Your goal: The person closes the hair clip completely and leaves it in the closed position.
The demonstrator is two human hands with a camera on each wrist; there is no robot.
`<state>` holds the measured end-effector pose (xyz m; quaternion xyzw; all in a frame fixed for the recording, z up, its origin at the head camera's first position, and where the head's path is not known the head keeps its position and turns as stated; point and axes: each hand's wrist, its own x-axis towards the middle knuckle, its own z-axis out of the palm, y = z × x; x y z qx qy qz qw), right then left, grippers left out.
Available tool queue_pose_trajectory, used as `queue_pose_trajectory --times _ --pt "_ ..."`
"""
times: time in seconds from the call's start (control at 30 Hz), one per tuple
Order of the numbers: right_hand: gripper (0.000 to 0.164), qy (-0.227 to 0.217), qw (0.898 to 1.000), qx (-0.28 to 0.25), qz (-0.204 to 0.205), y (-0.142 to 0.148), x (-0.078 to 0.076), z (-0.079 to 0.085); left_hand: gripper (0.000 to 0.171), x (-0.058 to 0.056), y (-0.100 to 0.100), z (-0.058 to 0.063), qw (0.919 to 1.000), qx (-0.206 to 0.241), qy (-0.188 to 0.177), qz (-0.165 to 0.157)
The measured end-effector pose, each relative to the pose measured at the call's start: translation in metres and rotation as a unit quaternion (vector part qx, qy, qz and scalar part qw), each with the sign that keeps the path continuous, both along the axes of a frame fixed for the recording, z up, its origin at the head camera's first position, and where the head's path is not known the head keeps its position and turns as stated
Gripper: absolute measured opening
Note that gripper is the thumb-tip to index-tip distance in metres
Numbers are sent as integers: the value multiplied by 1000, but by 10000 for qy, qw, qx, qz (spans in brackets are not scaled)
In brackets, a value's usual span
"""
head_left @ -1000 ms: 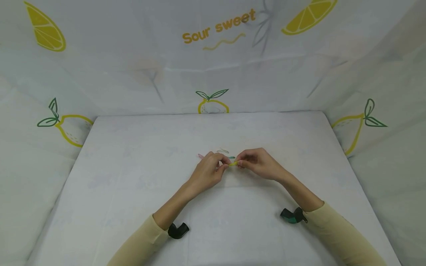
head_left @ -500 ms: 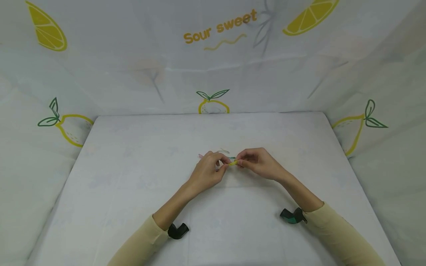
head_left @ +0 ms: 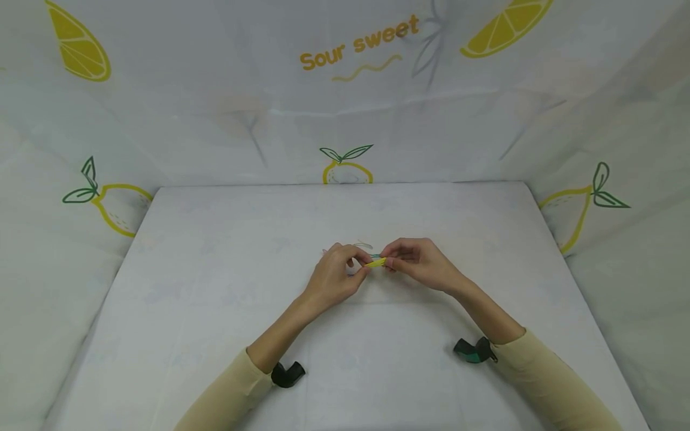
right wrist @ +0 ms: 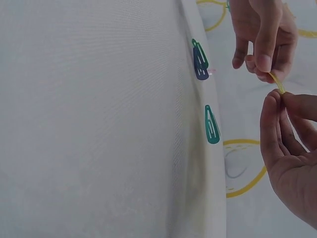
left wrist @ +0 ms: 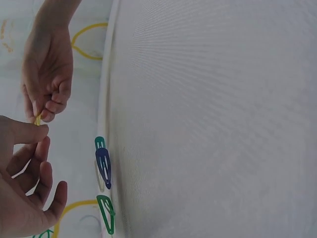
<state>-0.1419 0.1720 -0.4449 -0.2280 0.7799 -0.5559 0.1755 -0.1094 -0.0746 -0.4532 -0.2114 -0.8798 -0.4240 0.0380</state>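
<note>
Between the two hands is a yellow snap hair clip (head_left: pixel 375 263), held level above the table. My left hand (head_left: pixel 334 278) pinches one end with thumb and index finger. At the other end, the thumb and fingertips of my right hand (head_left: pixel 420 263) pinch it too. Only a narrow yellow strip shows between the fingertips in both wrist views. Beyond the hands, more snap clips lie on the table: a green one (left wrist: pixel 107 214) and a dark blue one (left wrist: pixel 103 167) overlapping another green one. In the head view the left hand hides most of them.
The table (head_left: pixel 215 335) has a white cover, with lemon-print cloth (head_left: pixel 188 108) hanging at its back and sides. A pale clip (head_left: pixel 364 244) lies just past the fingers. Black wrist devices (head_left: pixel 288 375) sit by each sleeve.
The yellow clip has tilted between the fingers, so a broader strip of it now shows. Both hands have shifted very slightly away from the person and keep their pinch.
</note>
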Motion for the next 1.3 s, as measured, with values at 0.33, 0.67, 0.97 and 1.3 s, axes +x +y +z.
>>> queue_pose_trajectory --times 0.33,0.67,0.97,1.3 --pt "18 51 10000 28 -71 4 -1 -1 10 -1 0 -3 9999 -1 120 68" --pt "23 -27 9999 139 -47 4 1 3 12 -1 -1 -5 9996 267 -43 39" --pt "23 11 10000 76 -3 6 -1 1 13 -2 -2 -7 9997 248 -33 71" --pt "22 23 9998 187 -64 6 0 1 13 -3 -4 -9 9999 141 51 78"
